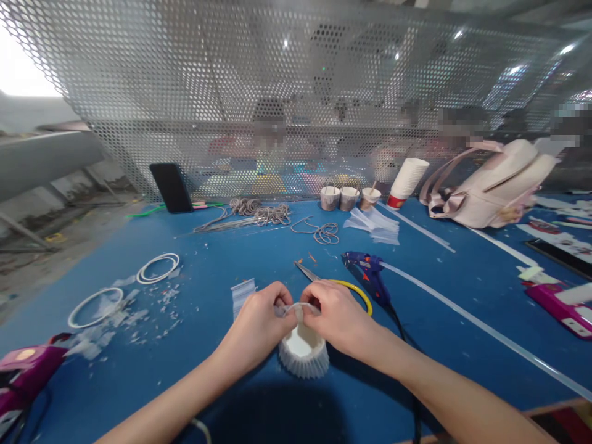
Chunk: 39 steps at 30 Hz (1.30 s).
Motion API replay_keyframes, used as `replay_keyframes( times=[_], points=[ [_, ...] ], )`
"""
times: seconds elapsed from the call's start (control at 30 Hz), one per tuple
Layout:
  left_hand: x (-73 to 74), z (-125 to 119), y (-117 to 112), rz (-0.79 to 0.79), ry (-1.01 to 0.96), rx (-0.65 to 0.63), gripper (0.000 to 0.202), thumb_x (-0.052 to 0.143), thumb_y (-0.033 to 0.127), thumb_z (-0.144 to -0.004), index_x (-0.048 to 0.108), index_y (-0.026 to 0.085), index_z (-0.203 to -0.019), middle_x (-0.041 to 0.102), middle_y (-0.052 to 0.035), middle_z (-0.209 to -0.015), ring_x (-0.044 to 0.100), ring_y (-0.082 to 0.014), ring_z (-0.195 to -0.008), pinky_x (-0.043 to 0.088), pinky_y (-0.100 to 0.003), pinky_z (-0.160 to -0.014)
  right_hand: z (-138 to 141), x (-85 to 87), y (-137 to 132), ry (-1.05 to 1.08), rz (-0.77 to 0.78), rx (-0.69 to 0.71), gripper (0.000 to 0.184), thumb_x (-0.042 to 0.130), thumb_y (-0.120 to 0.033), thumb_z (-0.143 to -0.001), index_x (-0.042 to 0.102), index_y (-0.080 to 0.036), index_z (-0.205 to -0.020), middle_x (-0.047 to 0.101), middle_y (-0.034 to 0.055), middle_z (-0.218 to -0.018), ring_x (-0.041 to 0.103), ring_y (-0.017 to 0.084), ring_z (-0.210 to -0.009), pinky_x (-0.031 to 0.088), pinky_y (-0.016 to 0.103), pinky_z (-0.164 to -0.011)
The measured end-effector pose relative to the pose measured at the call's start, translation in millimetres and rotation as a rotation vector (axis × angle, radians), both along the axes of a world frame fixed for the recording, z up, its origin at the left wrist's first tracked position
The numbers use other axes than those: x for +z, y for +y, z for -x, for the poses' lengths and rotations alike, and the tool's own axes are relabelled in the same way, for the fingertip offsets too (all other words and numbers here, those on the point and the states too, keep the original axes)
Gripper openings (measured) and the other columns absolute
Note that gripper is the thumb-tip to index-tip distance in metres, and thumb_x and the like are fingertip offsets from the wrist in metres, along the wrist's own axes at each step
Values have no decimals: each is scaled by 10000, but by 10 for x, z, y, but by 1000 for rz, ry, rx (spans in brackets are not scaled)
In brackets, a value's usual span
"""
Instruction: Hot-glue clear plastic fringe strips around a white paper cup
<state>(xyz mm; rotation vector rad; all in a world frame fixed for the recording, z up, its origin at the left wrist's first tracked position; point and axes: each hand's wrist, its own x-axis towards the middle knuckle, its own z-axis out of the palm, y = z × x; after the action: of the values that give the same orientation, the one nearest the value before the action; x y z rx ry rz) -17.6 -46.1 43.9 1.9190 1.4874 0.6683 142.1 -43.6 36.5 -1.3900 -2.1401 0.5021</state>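
Note:
Below my hands is a white paper cup (303, 342), its open mouth toward me and whitish pleated material (304, 365) wrapped around its outside. At the cup's far rim, my left hand (263, 314) pinches the pleated material. Opposite it, my right hand (340, 314) pinches the same edge, thumb and fingers closed; the fingertips are partly hidden. A loose pleated strip (242, 295) lies just beyond my left hand. Scissors with a yellow handle (363, 296) lie behind my right hand, partly covered. Close by on the right rests a blue glue gun (370, 271) with a long clear glue stick (467, 314).
White rings (158, 269) and scraps (99, 330) lie left. Along the back are a phone (171, 188), grey cord (272, 214), several small cups (349, 198), stacked paper cups (409, 179), pleated sheets (374, 225) and a pink backpack (494, 182). Magenta power strips (562, 305) flank the table.

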Motion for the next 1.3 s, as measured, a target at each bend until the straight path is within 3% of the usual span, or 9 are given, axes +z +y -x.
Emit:
replay_keyframes(
  times=[0.23,0.33,0.47,0.67,0.8,0.97,1.13,1.3],
  points=[
    [-12,4,3,-2,-11,2,23,492,196,-673,513,188,-672,484,65,-559,456,-113,-532,310,-214,-498,-67,91,-12,77,94,40,175,661,-114,-705,649,-176,-868,633,21,-847,553,162,-762,405,266,-642],
    [-3,0,-1,-8,6,-1,37,493,220,-680,509,188,-669,484,60,-558,445,-115,-530,309,-218,-501,-39,51,16,32,22,69,57,650,-127,-776,666,-177,-800,645,28,-830,552,185,-839,409,297,-720],
    [16,1,-5,-24,3,-14,44,480,217,-686,509,191,-665,497,57,-566,457,-117,-536,327,-216,-503,-3,-28,55,8,-50,135,112,653,-105,-798,642,-166,-704,623,26,-738,544,176,-778,407,294,-717],
    [-4,37,1,14,-9,-24,47,497,213,-684,529,188,-708,516,56,-570,463,-120,-542,330,-216,-500,-4,-12,69,93,78,77,148,642,-48,-750,635,-165,-661,616,9,-701,549,146,-703,394,253,-639],
    [-44,65,21,3,-28,-58,70,514,240,-710,556,188,-730,556,42,-615,503,-130,-587,357,-223,-534,-58,33,58,118,157,90,147,626,-53,-704,681,-167,-780,635,1,-766,554,127,-689,394,228,-605],
    [12,99,10,3,-28,-90,152,537,231,-705,611,196,-835,613,32,-709,533,-132,-621,393,-230,-578,-200,154,8,168,253,89,318,654,-171,-728,646,-187,-1045,616,24,-983,554,127,-764,424,242,-682],
    [136,188,-6,14,28,-83,274,565,336,-750,646,209,-978,649,6,-785,561,-148,-652,420,-244,-596,-271,195,-17,117,224,-12,89,629,-268,-776,599,-202,-828,583,-18,-768,514,119,-654,378,236,-582],
    [254,273,-2,15,-29,-98,314,468,426,-839,670,199,-916,676,-23,-815,585,-172,-713,438,-252,-615,-226,147,-13,48,265,15,96,606,-113,-728,560,-179,-675,562,-33,-632,493,111,-597,331,226,-532]
  ],
)
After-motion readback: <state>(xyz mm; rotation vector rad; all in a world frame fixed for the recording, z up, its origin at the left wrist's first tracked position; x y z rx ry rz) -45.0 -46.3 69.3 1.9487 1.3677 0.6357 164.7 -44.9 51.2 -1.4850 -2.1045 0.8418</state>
